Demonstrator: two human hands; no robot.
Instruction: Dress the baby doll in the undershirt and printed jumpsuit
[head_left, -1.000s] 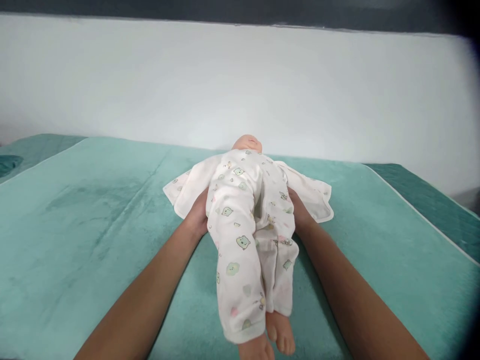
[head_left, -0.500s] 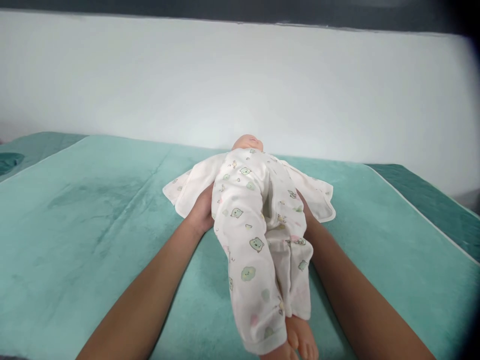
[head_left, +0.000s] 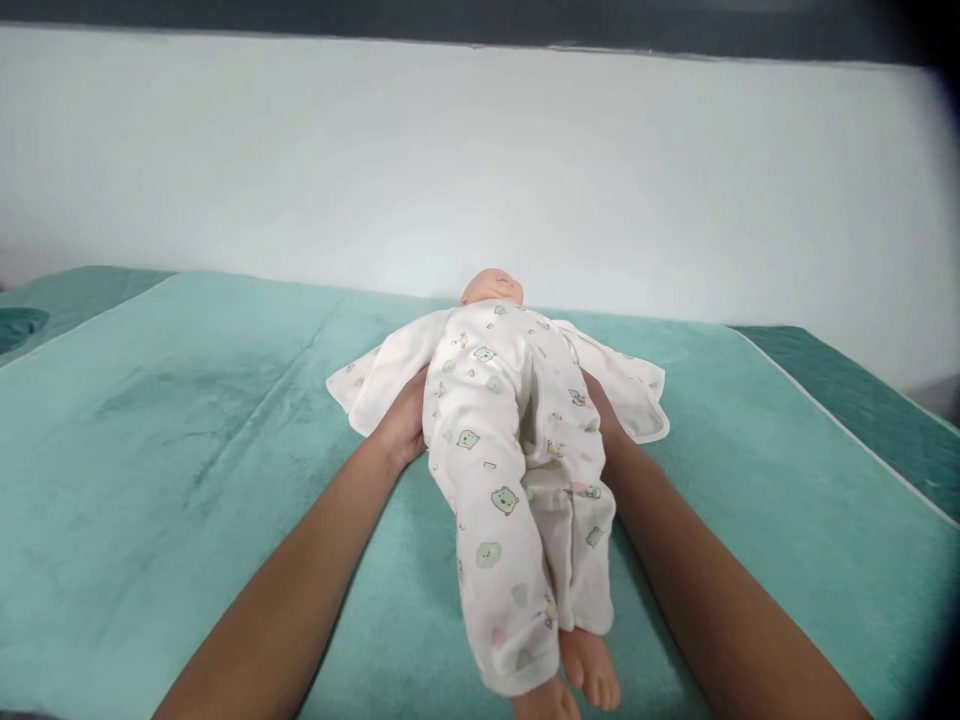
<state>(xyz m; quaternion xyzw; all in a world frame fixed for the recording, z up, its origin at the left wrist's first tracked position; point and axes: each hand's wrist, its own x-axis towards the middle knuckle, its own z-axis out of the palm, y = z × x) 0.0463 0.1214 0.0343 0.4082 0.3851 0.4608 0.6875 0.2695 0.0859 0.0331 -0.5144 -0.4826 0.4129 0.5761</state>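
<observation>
A baby doll [head_left: 495, 290] lies on its back in the middle of a teal mat [head_left: 187, 450], head away from me. It wears a white romper with small animal prints [head_left: 510, 450], and its bare feet [head_left: 589, 665] point toward me. My left hand [head_left: 405, 425] is tucked under the doll's left side, and my right hand [head_left: 604, 420] is under its right side. Both hands grip the doll's body with the fingers hidden beneath it. The doll's hips and legs are raised off the mat.
A white wall [head_left: 480, 170] runs behind the mat. Darker green padding [head_left: 862, 400] borders the mat on the right and at the far left [head_left: 30, 310]. The romper's sleeves [head_left: 375, 375] lie spread flat on both sides.
The doll's legs swung to the right and then dropped back slightly left. My hands stay under its sides.
</observation>
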